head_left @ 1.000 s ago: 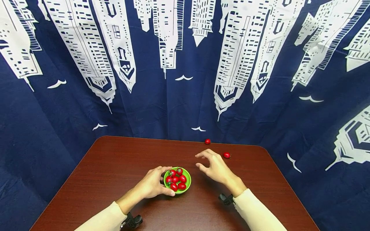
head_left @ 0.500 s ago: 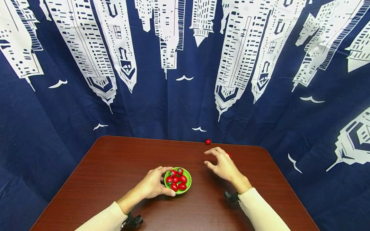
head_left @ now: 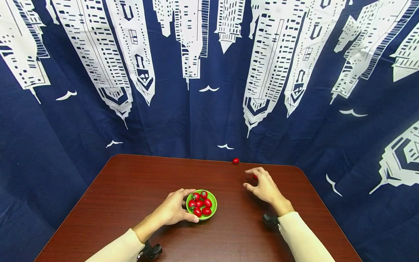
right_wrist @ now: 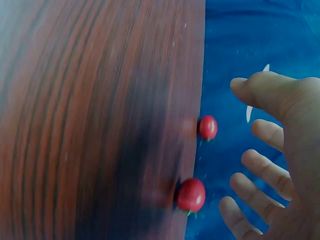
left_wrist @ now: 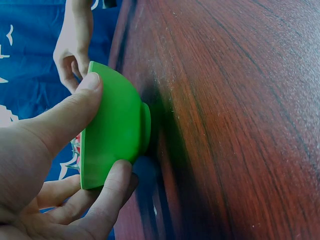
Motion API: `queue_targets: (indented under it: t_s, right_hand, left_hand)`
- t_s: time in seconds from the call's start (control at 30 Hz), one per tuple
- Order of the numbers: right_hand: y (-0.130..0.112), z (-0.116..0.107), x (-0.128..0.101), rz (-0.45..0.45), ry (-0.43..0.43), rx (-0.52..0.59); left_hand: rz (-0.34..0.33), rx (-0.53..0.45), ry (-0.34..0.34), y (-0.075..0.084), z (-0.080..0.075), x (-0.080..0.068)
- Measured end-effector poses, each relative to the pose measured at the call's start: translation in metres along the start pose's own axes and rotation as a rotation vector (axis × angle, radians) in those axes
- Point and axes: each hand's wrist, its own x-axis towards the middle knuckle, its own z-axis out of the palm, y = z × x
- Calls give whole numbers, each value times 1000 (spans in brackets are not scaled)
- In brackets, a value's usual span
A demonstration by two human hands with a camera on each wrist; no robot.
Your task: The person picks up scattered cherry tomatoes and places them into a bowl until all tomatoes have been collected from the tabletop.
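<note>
A small green bowl [head_left: 212, 209] holding several red cherry tomatoes [head_left: 199, 203] sits near the front middle of the brown table [head_left: 131, 189]. My left hand [head_left: 173, 209] grips the bowl [left_wrist: 117, 130] by its left side, thumb and fingers curled round the rim. My right hand [head_left: 262, 183] hovers with fingers spread and curled over a loose tomato [head_left: 254, 177], mostly hidden behind the fingers. In the right wrist view that tomato [right_wrist: 191, 195] lies just clear of the fingertips [right_wrist: 235, 207]. A second loose tomato [head_left: 235, 161] [right_wrist: 208, 127] lies at the table's far edge.
A dark blue curtain [head_left: 209, 91] printed with white skyscrapers hangs right behind the table and round its sides. The table's rounded far right corner [head_left: 299, 171] is close to my right hand.
My right hand has moved right and away from the bowl, reaching over the nearer loose tomato and covering it. My left hand and the bowl have stayed still.
</note>
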Motion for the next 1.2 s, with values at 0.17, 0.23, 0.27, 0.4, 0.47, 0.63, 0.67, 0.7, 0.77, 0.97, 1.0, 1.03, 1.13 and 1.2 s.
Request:
queue_targets:
  t_s: [0.17, 0.23, 0.27, 0.4, 0.47, 0.63, 0.67, 0.7, 0.77, 0.97, 1.0, 1.03, 1.13, 1.2]
  right_hand:
    - [16, -4, -1, 39, -11, 10]
    - [22, -5, -1, 56, -20, 13]
    - [24, -5, -1, 65, -23, 12]
    - [34, -6, 0, 93, -49, 4]
    - [38, -7, 1, 105, -70, 0]
    - [44, -6, 3, 132, -125, 1]
    - [44, -5, 4, 134, -132, 1]
    - [45, -5, 5, 132, -136, 0]
    - [47, -4, 6, 133, -142, 0]
    - [50, -1, 8, 99, -118, 3]
    - [50, 0, 8, 98, -115, 5]
    - [50, 0, 9, 97, -114, 9]
    - [48, 1, 10, 112, -120, 35]
    - [47, 2, 11, 121, -125, 52]
  left_hand:
    - [-6, 10, 0, 1, 0, 0]
    - [-6, 8, 1, 2, 0, 0]
    - [-6, 8, 1, 2, 0, 0]
    - [-4, 6, 0, 1, 0, 0]
    - [-3, 2, -4, 1, 0, 0]
    - [0, -15, -11, 0, 0, 1]
    - [0, -18, -12, 0, 0, 1]
    - [-1, -19, -12, 0, 0, 1]
    - [0, -27, -15, 0, 0, 1]
    - [0, -37, -18, 0, 0, 0]
    - [1, -36, -17, 0, 0, 0]
    - [3, -37, -15, -1, 0, 0]
    - [12, -32, -14, -1, 0, 0]
    - [16, -28, -13, -2, 0, 0]
